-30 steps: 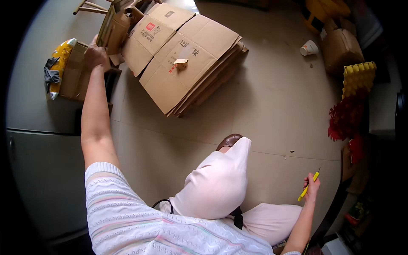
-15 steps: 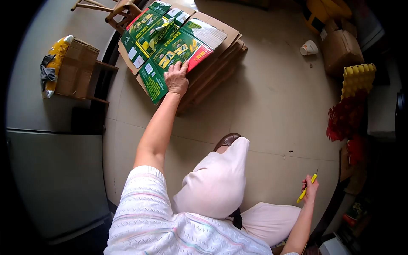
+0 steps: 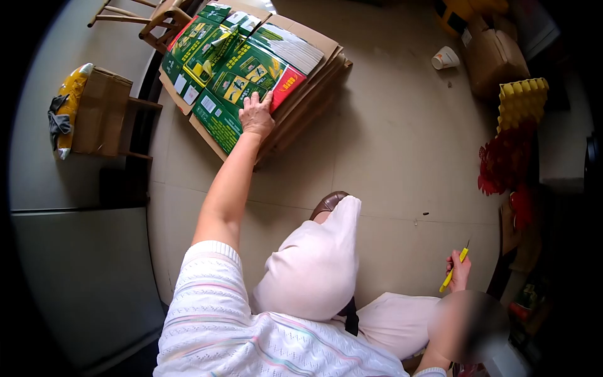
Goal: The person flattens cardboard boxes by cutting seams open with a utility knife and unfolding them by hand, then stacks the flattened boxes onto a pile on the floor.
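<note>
My left hand (image 3: 257,115) lies on a flattened green printed cardboard sheet (image 3: 221,127), near its front edge by the red strip. Its fingers are spread and rest on the surface. The sheet tops a stack of flattened brown cardboard (image 3: 306,100) on the floor. Low at the right, my right hand (image 3: 460,271) is closed around a yellow utility knife (image 3: 450,276), whose thin blade points up and away from me. A blurred patch covers part of my right forearm.
At left, a yellow package (image 3: 73,110) leans against a brown box (image 3: 103,113). A wooden chair (image 3: 157,25) stands behind the stack. Along the right are a paper cup (image 3: 445,58), a cardboard box (image 3: 496,63), yellow egg trays (image 3: 522,103) and red decorations (image 3: 502,160).
The view has shifted slightly, moving the scene left. My left hand's fingers have spread and lie flatter on the green sheet. My right hand still holds the knife in much the same place.
</note>
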`<state>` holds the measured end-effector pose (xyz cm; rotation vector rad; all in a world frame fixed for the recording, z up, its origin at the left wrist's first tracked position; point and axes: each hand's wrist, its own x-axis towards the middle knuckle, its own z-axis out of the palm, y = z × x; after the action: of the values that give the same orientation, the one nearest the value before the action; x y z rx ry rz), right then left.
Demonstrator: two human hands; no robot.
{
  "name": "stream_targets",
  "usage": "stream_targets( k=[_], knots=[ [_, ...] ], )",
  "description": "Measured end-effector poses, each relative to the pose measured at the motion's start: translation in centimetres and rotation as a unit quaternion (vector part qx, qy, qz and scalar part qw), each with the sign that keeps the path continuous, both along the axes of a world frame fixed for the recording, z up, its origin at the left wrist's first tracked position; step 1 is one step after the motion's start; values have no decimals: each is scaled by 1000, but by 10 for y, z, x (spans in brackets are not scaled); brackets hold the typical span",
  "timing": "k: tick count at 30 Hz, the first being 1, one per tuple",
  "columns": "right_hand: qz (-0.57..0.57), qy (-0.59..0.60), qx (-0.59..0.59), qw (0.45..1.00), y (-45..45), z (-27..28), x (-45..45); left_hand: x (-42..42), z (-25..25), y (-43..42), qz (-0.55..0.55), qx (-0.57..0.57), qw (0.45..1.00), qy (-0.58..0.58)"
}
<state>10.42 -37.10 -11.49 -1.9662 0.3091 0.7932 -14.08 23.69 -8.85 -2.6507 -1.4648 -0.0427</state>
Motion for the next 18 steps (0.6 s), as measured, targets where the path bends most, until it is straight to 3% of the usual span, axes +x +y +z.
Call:
stream_targets(
  k=[11,15,18],
  knots=[
    [-5,-17,-5,1000,-5,10,-6,13,3,-8,-52,-22,997,50],
    [-61,-97,22,993,-29,16,5,9,-4,3,-61,-26,996,60],
    [-139,-194,-5,971,-77,64,14,8,-4,19,-116,-76,987,83]
  ],
)
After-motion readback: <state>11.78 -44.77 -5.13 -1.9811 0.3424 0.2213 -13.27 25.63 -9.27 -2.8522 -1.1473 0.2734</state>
